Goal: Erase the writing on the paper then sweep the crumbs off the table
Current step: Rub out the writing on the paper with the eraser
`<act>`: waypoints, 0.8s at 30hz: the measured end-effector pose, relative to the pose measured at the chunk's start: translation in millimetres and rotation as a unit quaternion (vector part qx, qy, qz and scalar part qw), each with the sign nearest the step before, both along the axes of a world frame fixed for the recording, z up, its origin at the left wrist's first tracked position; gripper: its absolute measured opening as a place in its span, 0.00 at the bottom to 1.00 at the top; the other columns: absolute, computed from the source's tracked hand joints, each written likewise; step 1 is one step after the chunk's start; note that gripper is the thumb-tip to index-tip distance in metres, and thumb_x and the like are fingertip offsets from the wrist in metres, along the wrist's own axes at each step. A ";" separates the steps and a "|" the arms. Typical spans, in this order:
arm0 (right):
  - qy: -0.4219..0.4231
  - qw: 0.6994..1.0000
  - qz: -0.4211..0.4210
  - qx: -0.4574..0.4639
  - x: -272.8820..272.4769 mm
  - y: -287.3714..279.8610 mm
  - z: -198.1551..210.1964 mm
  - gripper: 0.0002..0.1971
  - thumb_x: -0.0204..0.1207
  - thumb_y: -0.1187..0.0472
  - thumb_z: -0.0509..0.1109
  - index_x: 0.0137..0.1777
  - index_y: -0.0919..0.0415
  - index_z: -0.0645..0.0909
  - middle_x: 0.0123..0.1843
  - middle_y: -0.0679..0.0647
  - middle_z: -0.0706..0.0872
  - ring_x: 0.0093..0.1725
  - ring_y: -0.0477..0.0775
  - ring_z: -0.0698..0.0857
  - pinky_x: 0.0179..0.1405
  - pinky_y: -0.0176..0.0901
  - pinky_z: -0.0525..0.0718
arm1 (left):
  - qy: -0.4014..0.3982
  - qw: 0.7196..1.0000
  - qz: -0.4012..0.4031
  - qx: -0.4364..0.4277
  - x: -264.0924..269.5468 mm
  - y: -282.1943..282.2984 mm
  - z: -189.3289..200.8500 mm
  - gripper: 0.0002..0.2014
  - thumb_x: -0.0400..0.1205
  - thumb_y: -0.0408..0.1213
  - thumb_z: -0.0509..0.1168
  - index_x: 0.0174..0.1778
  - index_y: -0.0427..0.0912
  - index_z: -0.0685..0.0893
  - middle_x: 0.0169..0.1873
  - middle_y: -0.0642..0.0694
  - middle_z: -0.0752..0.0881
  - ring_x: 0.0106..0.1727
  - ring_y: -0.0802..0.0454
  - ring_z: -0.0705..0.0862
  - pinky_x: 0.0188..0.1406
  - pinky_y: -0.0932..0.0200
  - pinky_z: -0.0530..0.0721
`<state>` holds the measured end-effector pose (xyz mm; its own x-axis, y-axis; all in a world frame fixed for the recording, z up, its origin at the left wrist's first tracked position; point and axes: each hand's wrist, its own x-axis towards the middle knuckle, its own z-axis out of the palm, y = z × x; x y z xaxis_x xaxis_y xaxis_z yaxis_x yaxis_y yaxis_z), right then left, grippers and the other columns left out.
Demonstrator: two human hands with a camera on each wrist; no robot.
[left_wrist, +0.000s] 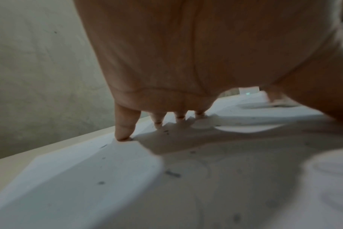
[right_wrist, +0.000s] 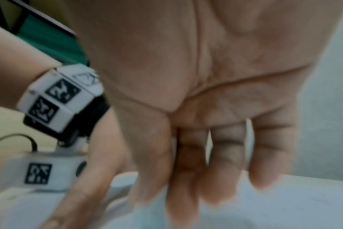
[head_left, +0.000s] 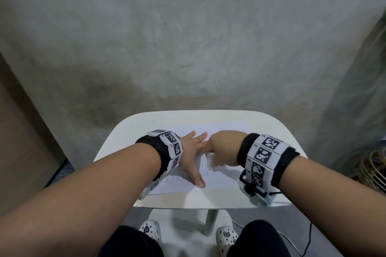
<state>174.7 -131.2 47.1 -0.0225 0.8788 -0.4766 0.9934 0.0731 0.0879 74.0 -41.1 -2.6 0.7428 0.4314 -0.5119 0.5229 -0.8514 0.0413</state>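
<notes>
The table (head_left: 208, 198) was a small white top with rounded corners, and both forearms reached over its near edge. The paper (head_left: 225, 177) lay flat on it beneath both hands, its near edge running just behind the left thumb.

The left hand (head_left: 193, 150) lay palm down on the paper, fingers straight and spread, thumb extended back toward the person. In the left wrist view the left fingertips (left_wrist: 123, 134) pressed on the sheet while the palm arched clear above it.

The right hand (head_left: 224, 148) was positioned just right of the left hand, knuckles raised, fingers curled downward. These fingers pinched a small white eraser (head_left: 209, 159), held on the paper between the two hands. The right wrist view was motion-blurred; the right fingers (right_wrist: 225, 178) pointed down onto the sheet, and the eraser could not be made out there.

Faint looped pencil writing (head_left: 174, 179) remained on the paper beside the left wrist. Dark eraser crumbs (left_wrist: 172, 173) lay scattered on the sheet under the left palm.
</notes>
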 end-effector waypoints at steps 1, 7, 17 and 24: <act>0.010 1.000 0.001 0.020 -1.7 1.6 0.2 0.14 0.78 0.58 0.69 0.63 0.54 0.83 0.56 0.54 0.87 0.49 0.54 0.81 0.48 0.44 0.76 | -0.004 1.000 -0.002 -0.003 0.1 -0.1 0.1 0.60 0.68 0.64 0.76 0.84 0.63 0.38 0.84 0.54 0.31 0.83 0.44 0.29 0.80 0.38 0.38; 0.035 0.999 -0.012 -0.039 5.2 -8.9 -6.5 0.03 0.73 0.59 0.73 0.44 0.56 0.83 0.39 0.50 0.86 0.41 0.51 0.81 0.46 0.44 0.79 | 0.014 1.000 0.006 0.008 1.1 3.7 -4.1 0.64 0.66 0.68 0.74 0.84 0.60 0.32 0.82 0.56 0.28 0.83 0.46 0.29 0.80 0.33 0.41; 0.058 0.997 0.018 0.039 -2.4 1.9 -12.9 0.02 0.75 0.60 0.72 0.43 0.54 0.81 0.39 0.47 0.83 0.43 0.51 0.78 0.37 0.38 0.74 | -0.007 1.000 0.005 -0.001 -0.9 1.8 -2.6 0.58 0.66 0.67 0.75 0.84 0.65 0.43 0.84 0.55 0.32 0.83 0.45 0.29 0.81 0.32 0.44; 0.013 0.999 0.015 -0.037 -4.1 -1.0 -3.9 0.04 0.74 0.56 0.72 0.44 0.55 0.82 0.37 0.47 0.85 0.42 0.50 0.81 0.48 0.44 0.79 | 0.003 1.000 0.002 0.017 1.0 3.4 -6.5 0.62 0.66 0.69 0.74 0.84 0.63 0.36 0.83 0.55 0.30 0.84 0.45 0.29 0.80 0.32 0.43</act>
<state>170.6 -132.2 43.2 -0.0608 0.8395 -0.5399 0.9926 0.1080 0.0562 75.0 -37.7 -9.1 0.7379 0.4510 -0.5021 0.5262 -0.8503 0.0095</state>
